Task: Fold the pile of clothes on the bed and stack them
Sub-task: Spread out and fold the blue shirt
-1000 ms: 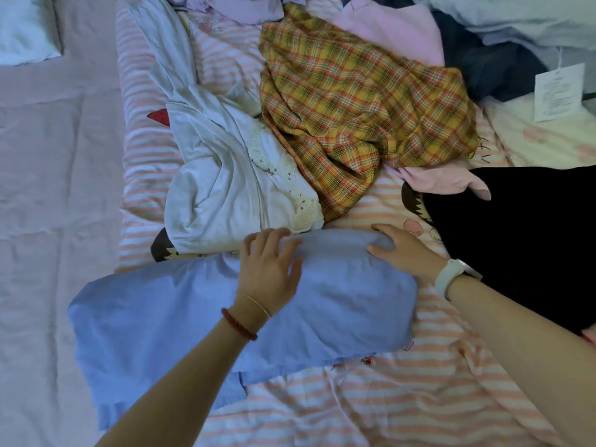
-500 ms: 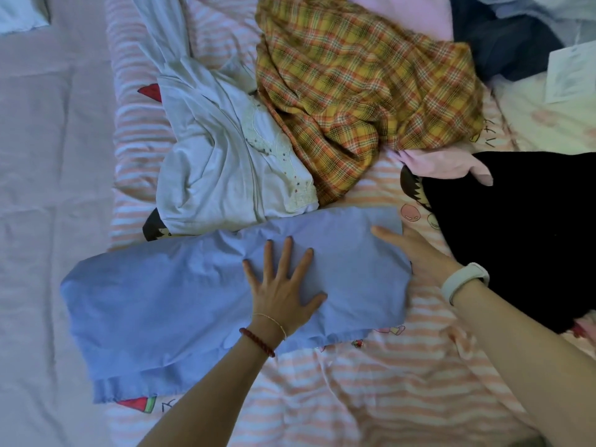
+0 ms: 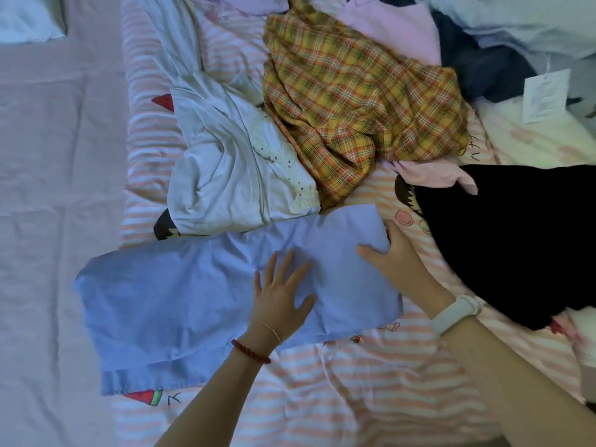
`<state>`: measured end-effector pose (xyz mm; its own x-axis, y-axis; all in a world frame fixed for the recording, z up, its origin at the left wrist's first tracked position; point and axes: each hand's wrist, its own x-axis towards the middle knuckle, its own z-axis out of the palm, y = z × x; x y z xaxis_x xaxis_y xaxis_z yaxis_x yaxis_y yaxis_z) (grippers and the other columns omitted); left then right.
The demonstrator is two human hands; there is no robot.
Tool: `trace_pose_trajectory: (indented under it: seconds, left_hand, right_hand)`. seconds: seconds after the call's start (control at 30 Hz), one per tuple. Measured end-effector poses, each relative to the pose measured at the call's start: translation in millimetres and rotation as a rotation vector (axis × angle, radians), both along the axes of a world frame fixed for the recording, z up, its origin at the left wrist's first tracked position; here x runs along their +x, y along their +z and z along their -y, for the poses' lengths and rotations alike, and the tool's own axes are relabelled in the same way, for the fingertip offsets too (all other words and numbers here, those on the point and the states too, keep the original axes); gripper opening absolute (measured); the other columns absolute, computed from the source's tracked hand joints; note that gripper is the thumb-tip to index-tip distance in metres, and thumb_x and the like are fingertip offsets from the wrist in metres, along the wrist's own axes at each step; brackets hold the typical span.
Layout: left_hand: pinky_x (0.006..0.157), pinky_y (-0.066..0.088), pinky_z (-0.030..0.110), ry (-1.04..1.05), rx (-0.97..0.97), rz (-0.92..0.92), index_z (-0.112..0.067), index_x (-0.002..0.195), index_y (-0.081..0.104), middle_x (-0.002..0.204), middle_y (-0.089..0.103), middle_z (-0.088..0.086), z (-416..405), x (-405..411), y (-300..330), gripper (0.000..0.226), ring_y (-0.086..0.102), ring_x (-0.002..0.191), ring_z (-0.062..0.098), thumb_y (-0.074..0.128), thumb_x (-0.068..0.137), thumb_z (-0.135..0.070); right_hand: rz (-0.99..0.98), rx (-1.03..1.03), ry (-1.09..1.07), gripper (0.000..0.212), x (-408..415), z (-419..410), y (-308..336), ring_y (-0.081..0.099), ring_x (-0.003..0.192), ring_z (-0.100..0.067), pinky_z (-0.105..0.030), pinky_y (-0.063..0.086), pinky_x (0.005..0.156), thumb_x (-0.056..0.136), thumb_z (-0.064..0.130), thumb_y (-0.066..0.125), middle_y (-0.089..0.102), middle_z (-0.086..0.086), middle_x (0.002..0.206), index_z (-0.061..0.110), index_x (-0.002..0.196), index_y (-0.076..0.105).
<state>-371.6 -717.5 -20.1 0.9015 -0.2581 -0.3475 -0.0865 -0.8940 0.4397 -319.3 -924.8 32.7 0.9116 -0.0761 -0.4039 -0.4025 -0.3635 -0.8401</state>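
My left hand (image 3: 280, 298) presses flat on the blue garment (image 3: 200, 291) while my right hand (image 3: 393, 262) grips its edge; it looks soft, light and floppy, best held by its edges.

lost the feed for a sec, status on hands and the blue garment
Left hand flat on blue garment. Right hand gripping its right edge. White garment touching its top edge.

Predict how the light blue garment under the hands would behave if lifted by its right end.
The light blue garment is probably floppy: it wrinkles where the right hand grips its end. It likely weighs little, being thin, flat cloth. It would likely unfold and sag once the left hand stops pressing it.
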Motion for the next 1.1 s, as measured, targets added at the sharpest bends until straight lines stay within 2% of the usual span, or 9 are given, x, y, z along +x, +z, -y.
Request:
trace_pose_trajectory:
  seconds: [0.1, 0.23, 0.37, 0.5, 0.63, 0.7, 0.8, 0.97, 1.1]
  left_hand:
    - [0.097, 0.034, 0.021, 0.436, -0.468, -0.030, -0.017, 0.121, 0.056, 0.138, 0.043, 0.008, -32.4, -2.9, 30.1, 0.034, 0.042, 0.128, 0.021, 0.061, 0.088, -0.017]
    - [0.076, 0.046, 0.024, 0.925, -0.849, -0.330, -0.018, 0.101, 0.061, 0.113, 0.061, 0.012, -102.8, -17.6, 63.5, 0.013, 0.061, 0.094, 0.018, 0.050, 0.094, -0.014]
    - [0.072, 0.052, 0.038, 1.238, -1.280, -0.575, -0.018, 0.108, 0.060, 0.110, 0.063, 0.007, -188.3, -35.0, 70.7, 0.037, 0.062, 0.094, 0.024, 0.039, 0.093, -0.044]
    - [0.080, 0.053, 0.031, 1.363, -1.555, -0.661, -0.011, 0.107, 0.067, 0.100, 0.067, 0.010, -242.2, -39.1, 62.3, 0.061, 0.065, 0.091, 0.021, 0.068, 0.062, -0.053]
    - [0.081, 0.048, 0.031, 1.225, -1.034, -0.412, -0.011, 0.104, 0.054, 0.092, 0.061, 0.006, -258.1, -37.3, 41.3, 0.051, 0.059, 0.097, 0.025, 0.071, 0.074, -0.048]
    - [0.088, 0.049, 0.039, 1.170, -0.686, -0.207, -0.008, 0.118, 0.048, 0.115, 0.058, 0.009, -257.4, -35.0, 32.8, 0.056, 0.055, 0.109, 0.028, 0.070, 0.079, -0.041]
    - [0.098, 0.042, 0.038, 1.113, -0.593, -0.045, -0.010, 0.136, 0.034, 0.134, 0.044, 0.009, -254.0, -23.0, 33.8, 0.073, 0.046, 0.123, 0.026, 0.070, 0.078, -0.038]
    - [0.102, 0.033, 0.037, 1.017, -0.400, 0.096, -0.019, 0.142, 0.029, 0.144, 0.028, 0.009, -253.6, 14.4, 40.1, 0.082, 0.031, 0.132, 0.027, 0.069, 0.076, -0.045]
    - [0.089, 0.040, 0.036, 0.804, -0.224, 0.081, -0.012, 0.123, 0.053, 0.123, 0.047, 0.013, -252.8, 34.1, 37.4, 0.045, 0.047, 0.109, 0.031, 0.064, 0.084, -0.031]
  right_hand:
    - [0.022, 0.047, 0.061, 0.035, -6.3, -33.9, 30.8, 0.052, 0.082, 0.008, -0.007, 0.042, 0.062, 0.084, 0.016, 0.065, 0.051, 0.019, 0.097, 0.025, 0.111, 0.044]
    - [0.059, 0.115, 0.185, 0.032, -13.2, -117.1, 57.1, 0.052, 0.089, -0.003, -0.007, 0.039, 0.068, 0.088, 0.011, 0.059, 0.052, 0.011, 0.100, 0.018, 0.116, 0.044]
    - [0.031, 0.158, 0.290, 0.032, -19.9, -232.4, 60.3, 0.052, 0.093, -0.015, -0.014, 0.038, 0.078, 0.088, 0.012, 0.059, 0.051, 0.002, 0.097, 0.008, 0.117, 0.046]
    - [-0.115, 0.190, 0.418, 0.041, -27.8, -313.7, 42.0, 0.058, 0.102, -0.028, -0.043, 0.048, 0.092, 0.090, 0.019, 0.058, 0.055, -0.002, 0.104, 0.014, 0.129, 0.047]
    - [0.192, -0.100, 0.281, 0.026, -44.2, -300.4, 19.2, 0.059, 0.094, -0.023, -0.015, 0.041, 0.078, 0.091, 0.006, 0.053, 0.062, -0.012, 0.111, 0.006, 0.115, 0.060]
    - [0.347, -0.345, 0.260, 0.026, -55.8, -277.0, 6.4, 0.059, 0.095, -0.036, -0.035, 0.045, 0.083, 0.085, 0.001, 0.055, 0.063, -0.016, 0.104, 0.001, 0.109, 0.063]
    - [0.306, -0.513, 0.249, 0.036, -74.0, -243.0, -14.2, 0.053, 0.105, -0.044, -0.050, 0.042, 0.090, 0.080, -0.003, 0.060, 0.059, -0.022, 0.113, -0.002, 0.116, 0.059]
    - [-0.094, -0.153, 0.050, 0.046, -87.8, -207.3, -26.5, 0.049, 0.118, -0.022, -0.035, 0.042, 0.094, 0.093, 0.010, 0.051, 0.051, -0.002, 0.131, 0.017, 0.137, 0.041]
    - [-0.168, -0.127, 0.071, 0.051, -104.4, -203.8, -28.9, 0.045, 0.111, -0.007, -0.019, 0.038, 0.085, 0.094, 0.010, 0.048, 0.045, 0.013, 0.126, 0.024, 0.141, 0.034]
